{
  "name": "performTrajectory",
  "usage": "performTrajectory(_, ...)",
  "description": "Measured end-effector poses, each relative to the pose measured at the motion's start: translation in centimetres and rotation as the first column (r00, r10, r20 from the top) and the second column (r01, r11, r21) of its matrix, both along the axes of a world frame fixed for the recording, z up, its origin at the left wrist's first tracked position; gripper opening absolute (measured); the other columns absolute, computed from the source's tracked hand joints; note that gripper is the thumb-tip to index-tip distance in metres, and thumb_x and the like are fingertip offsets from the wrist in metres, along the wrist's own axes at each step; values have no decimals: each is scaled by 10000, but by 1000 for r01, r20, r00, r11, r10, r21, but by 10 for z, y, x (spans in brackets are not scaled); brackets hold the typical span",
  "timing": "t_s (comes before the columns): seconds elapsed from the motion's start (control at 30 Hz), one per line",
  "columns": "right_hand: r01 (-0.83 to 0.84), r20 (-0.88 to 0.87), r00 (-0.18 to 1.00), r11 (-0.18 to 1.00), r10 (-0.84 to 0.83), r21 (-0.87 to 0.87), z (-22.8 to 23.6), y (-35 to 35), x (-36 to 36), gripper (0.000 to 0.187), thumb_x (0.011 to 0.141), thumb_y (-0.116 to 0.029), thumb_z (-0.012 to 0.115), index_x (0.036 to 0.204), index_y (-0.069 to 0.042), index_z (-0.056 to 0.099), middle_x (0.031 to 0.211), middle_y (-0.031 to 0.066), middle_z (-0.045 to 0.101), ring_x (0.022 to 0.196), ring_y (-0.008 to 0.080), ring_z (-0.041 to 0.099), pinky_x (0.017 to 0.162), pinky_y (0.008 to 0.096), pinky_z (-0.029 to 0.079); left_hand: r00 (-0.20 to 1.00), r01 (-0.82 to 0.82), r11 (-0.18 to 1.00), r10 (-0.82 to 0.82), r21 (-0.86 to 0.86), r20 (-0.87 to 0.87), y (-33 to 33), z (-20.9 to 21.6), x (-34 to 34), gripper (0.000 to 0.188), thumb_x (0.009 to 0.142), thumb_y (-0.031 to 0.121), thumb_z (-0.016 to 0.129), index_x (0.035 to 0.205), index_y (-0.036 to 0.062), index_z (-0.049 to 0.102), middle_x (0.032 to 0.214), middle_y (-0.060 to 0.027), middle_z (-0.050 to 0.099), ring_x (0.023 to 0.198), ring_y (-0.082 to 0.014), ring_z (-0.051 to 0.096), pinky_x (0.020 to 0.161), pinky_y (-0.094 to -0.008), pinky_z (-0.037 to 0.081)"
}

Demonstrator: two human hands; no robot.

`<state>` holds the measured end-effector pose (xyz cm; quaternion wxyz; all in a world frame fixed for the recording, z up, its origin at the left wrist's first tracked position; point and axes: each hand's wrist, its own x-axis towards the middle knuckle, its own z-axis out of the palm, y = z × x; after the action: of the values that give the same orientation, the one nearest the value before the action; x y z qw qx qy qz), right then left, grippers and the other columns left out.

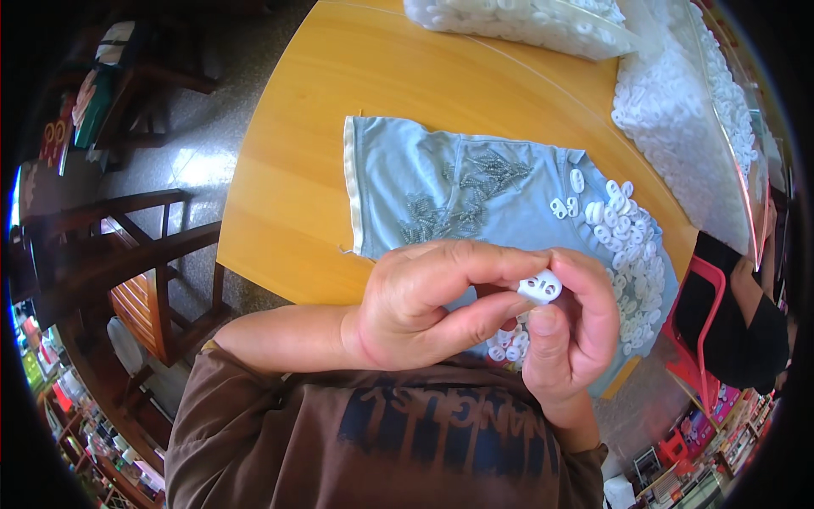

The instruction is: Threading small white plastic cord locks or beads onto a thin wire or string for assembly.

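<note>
I am pinching a small white two-hole cord lock (540,287) in my left hand (424,297), with the fingers close together. My right hand (585,327) is holding the same lock from the right, its fingers curling in tight. The lock is sitting up above the near side of a light blue cloth (386,170). To the right, a pile of cord locks (629,246) is lying on the cloth, and the cloth is covering part of the yellow tabletop (288,170).
</note>
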<state>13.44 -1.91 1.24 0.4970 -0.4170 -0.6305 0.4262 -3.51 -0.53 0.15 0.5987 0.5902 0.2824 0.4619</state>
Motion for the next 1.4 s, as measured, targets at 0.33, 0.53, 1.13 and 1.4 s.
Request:
performTrajectory(0.33,-22,117,993,983,0,184,10,-9,2,267,794,-90,590,1019,43,535,944,170,564,791,232,555,688,299,447,982,-149,928,179,342,-56,-8,10,3,311,724,-31,647,1022,-62,564,884,-155,607,737,-215,608,632,-273,483)
performTrajectory(0.53,-47,170,985,971,7,234,19,-28,7,276,789,-103,602,1015,43,540,940,164,565,786,226,555,686,297,448,989,-144,930,150,339,8,-27,17,6,294,733,-37,637,1017,-64,565,866,-154,605,727,-204,607,618,-271,483)
performTrajectory(1.13,41,152,984,939,-98,342,44,-88,1,239,811,-142,596,968,36,570,889,159,576,742,217,565,651,288,461,985,-163,929,134,332,111,-88,41,8,259,768,-49,610,1022,-67,562,912,-156,597,717,-167,627,593,-242,505)
performTrajectory(1.4,12,132,990,960,-51,279,35,-83,3,272,836,-159,557,1022,40,543,936,161,560,768,210,554,660,283,456,990,-129,966,113,225,85,-83,34,8,272,773,-34,611,1036,-66,548,910,-151,595,718,-170,621,616,-245,496)
